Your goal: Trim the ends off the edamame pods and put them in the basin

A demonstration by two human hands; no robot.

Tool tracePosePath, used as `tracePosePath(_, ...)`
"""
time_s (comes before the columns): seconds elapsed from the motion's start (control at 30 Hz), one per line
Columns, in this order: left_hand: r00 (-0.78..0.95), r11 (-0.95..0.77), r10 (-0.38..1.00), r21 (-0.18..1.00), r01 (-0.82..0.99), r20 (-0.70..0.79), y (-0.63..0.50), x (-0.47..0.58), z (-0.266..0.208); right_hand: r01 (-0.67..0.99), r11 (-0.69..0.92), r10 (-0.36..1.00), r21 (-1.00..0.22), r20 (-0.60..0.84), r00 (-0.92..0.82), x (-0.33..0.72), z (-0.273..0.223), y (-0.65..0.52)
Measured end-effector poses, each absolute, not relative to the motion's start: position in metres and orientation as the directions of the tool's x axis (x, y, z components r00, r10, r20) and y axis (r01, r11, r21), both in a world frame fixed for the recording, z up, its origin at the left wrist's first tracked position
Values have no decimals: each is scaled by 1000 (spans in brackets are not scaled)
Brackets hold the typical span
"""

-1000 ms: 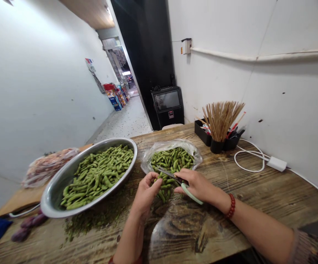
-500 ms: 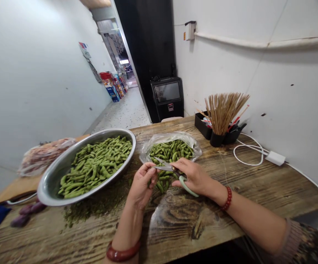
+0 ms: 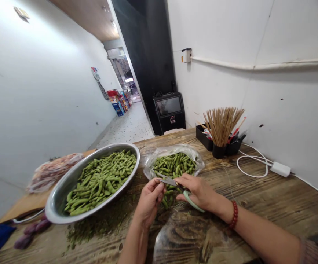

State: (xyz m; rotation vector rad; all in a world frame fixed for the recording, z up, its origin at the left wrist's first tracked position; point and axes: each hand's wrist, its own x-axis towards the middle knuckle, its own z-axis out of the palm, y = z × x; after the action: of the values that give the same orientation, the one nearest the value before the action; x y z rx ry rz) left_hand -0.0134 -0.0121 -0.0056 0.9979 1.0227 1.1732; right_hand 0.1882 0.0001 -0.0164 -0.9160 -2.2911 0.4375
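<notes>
My right hand (image 3: 198,191) grips scissors (image 3: 192,202) with pale green handles. Their blades are parted and point left, towards the fingertips of my left hand (image 3: 150,201). That hand is closed in a pinch right at the blades; whatever lies in it is hidden by the fingers. Just beyond both hands, a clear plastic bag (image 3: 150,169) lies spread out with green edamame pods (image 3: 176,164) in it. Some pods spill out under the scissors. To the left stands a large metal basin (image 3: 54,217), tilted in view and well filled with edamame pods (image 3: 103,179).
Trimmings (image 3: 92,231) are scattered below the basin on the wooden table (image 3: 260,198). Behind it sits a bag of pinkish food (image 3: 57,170). Purple bulbs (image 3: 30,233) lie at left. Bamboo skewers (image 3: 222,126) stand in a black holder at right, near a white cable and adapter (image 3: 280,169).
The view has tilted up, so everything sits lower in the picture. Both hands stay together at the scissors, with little visible change in their grip.
</notes>
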Motion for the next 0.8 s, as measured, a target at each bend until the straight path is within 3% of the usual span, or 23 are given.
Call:
tracePosePath(0.4, -15, 105, 993, 931, -349, -118, -8, -18, -10, 518, 677, 727, -523, 364, -583, 188, -16, -1)
tracePosePath(0.8, 24, 165, 984, 857, -488, -177, -9, -22, 4, 493, 683, 729, -539, 471, -497, 192, -25, 7)
